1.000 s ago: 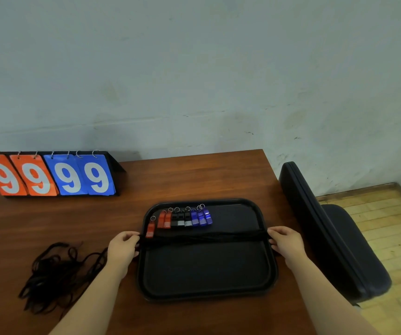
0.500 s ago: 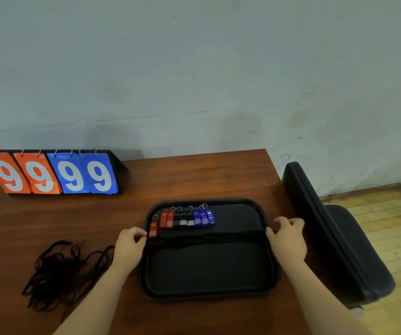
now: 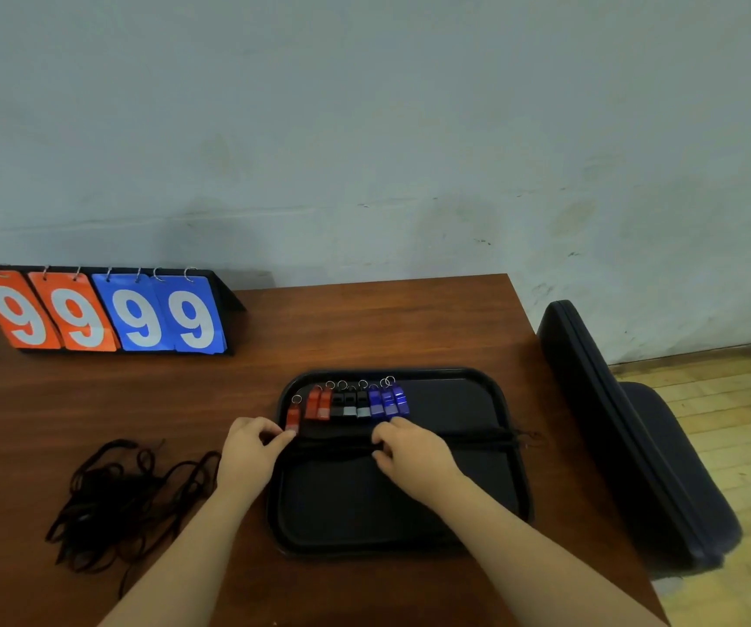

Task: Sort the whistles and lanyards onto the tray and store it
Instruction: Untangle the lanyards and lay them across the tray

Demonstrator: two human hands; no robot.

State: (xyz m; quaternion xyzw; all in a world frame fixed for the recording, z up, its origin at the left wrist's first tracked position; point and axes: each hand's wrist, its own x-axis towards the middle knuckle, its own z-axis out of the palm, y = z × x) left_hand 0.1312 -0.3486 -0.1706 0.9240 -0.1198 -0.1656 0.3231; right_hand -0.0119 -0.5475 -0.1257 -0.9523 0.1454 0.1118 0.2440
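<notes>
A black tray [image 3: 491,391] lies on the brown table. Along its far left part stands a row of whistles [image 3: 351,402]: red, then black, then blue, each with a metal ring. One red whistle [image 3: 292,418] sits apart at the left end. A bundle of black lanyards [image 3: 464,438] stretches straight across the tray's middle. My left hand [image 3: 249,459] pinches its left end at the tray's left rim, close to the lone red whistle. My right hand [image 3: 410,450] grips the bundle near its middle. A loose heap of black lanyards [image 3: 124,495] lies on the table to the left.
A flip scoreboard [image 3: 93,312] showing 99 in orange and 99 in blue stands at the back left against the wall. A dark padded chair [image 3: 627,441] stands right beside the table's right edge. The wooden floor [image 3: 735,418] shows beyond it.
My right hand has moved left from the tray's right rim to the middle of the lanyard bundle. My left hand has shifted slightly toward the lone red whistle.
</notes>
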